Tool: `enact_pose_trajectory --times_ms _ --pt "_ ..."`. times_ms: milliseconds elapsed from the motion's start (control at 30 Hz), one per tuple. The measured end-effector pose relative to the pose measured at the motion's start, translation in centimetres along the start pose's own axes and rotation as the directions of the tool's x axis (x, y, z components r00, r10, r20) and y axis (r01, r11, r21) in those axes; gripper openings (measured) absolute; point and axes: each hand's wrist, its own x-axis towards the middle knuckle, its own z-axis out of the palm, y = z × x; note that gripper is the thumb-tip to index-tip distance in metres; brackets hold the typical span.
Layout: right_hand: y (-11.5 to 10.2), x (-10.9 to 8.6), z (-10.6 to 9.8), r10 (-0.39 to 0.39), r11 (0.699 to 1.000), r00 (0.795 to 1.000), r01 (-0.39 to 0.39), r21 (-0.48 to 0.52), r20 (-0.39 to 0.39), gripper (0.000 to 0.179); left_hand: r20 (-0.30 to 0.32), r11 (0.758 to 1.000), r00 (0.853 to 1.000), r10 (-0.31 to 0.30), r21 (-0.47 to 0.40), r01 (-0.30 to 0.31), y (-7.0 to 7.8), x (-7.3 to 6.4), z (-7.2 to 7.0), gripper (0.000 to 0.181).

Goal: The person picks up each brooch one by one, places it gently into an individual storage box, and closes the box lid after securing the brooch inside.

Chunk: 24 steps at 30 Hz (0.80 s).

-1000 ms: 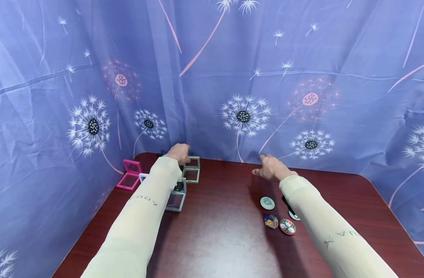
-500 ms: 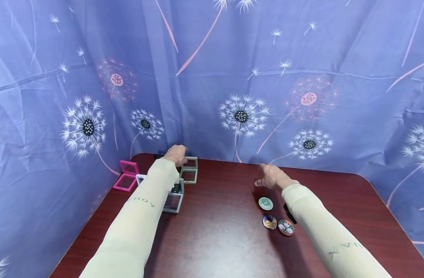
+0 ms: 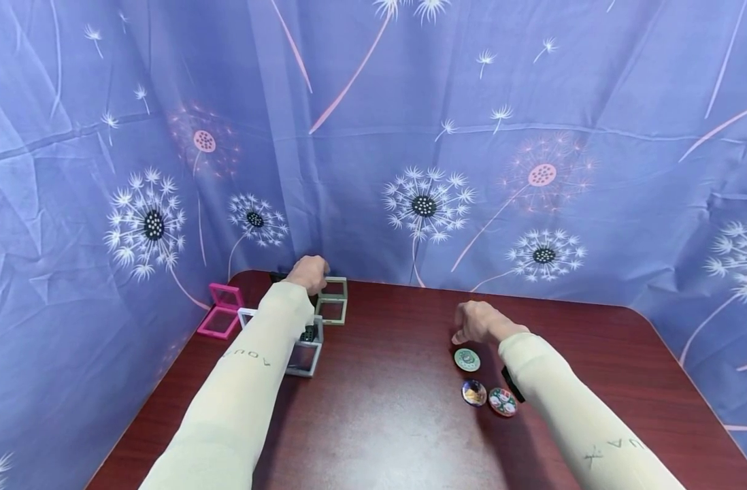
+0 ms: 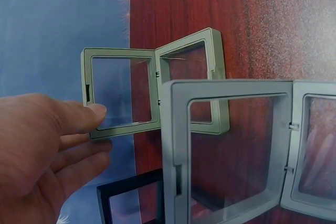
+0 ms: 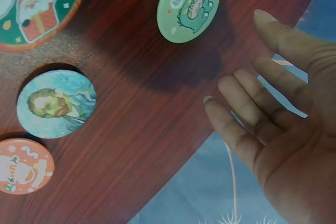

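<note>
At the table's back left, my left hand (image 3: 309,273) pinches the free edge of an olive-green hinged display frame (image 4: 123,53). Its thumb lies on the near corner of the raised panel; the other fingers are partly behind it. A grey hinged frame (image 4: 176,145) stands opened beside it, and a black frame (image 4: 106,203) is partly hidden. On the other side, my right hand (image 3: 480,322) hovers just behind a light green round badge (image 5: 188,6) with a cartoon character. In the right wrist view its fingers are spread, holding nothing.
Near the right forearm lie a Santa badge (image 3: 503,402), a dark blue badge (image 3: 474,393), a portrait badge (image 5: 56,103) and an orange badge (image 5: 23,166). A pink frame (image 3: 213,332) stands at the left edge. Blue dandelion-print cloth (image 3: 361,170) hangs behind the table.
My right hand has come down and nearer, from by the back edge to close behind the green badge. My left hand stays at the olive-green frame. The head view has shifted slightly.
</note>
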Motion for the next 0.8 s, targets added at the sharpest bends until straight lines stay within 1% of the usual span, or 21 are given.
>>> enact_pose_trajectory --times_ms 100,200,300,467,600,700,800 --pt "0.1 -0.2 0.3 -0.013 1.0 1.0 0.013 -0.015 0.01 0.032 -0.002 1.0 1.0 -0.003 -0.012 0.003 -0.1 0.0 0.2 0.039" --pt "0.1 -0.5 0.6 -0.001 1.0 0.999 0.001 -0.015 0.032 0.034 -0.001 1.0 1.0 0.002 -0.023 -0.003 0.0 -0.1 0.3 0.038" --pt "0.0 -0.7 0.9 0.04 0.999 0.997 -0.042 0.025 0.069 0.036 0.003 0.999 1.0 -0.004 -0.042 0.005 0.0 -0.1 0.5 0.039" --pt "0.1 -1.0 1.2 0.076 0.995 0.991 -0.083 0.057 0.114 0.037 -0.013 0.999 1.0 -0.017 -0.035 0.017 0.0 0.0 0.8 0.04" --pt "0.4 -1.2 1.5 0.073 0.996 0.99 -0.078 0.036 0.124 0.035 -0.014 0.999 1.0 -0.006 -0.042 0.005 0.1 0.3 0.8 0.04" --pt "0.7 -1.3 1.7 0.035 0.999 0.993 -0.038 0.016 0.114 0.033 -0.006 0.998 1.0 -0.006 -0.055 0.006 0.2 0.4 0.8 0.04" --pt "0.8 -1.3 1.8 0.016 1.0 0.993 -0.018 0.018 0.116 0.028 0.0 0.997 1.0 -0.013 -0.074 0.013 0.4 0.4 0.8 0.04"
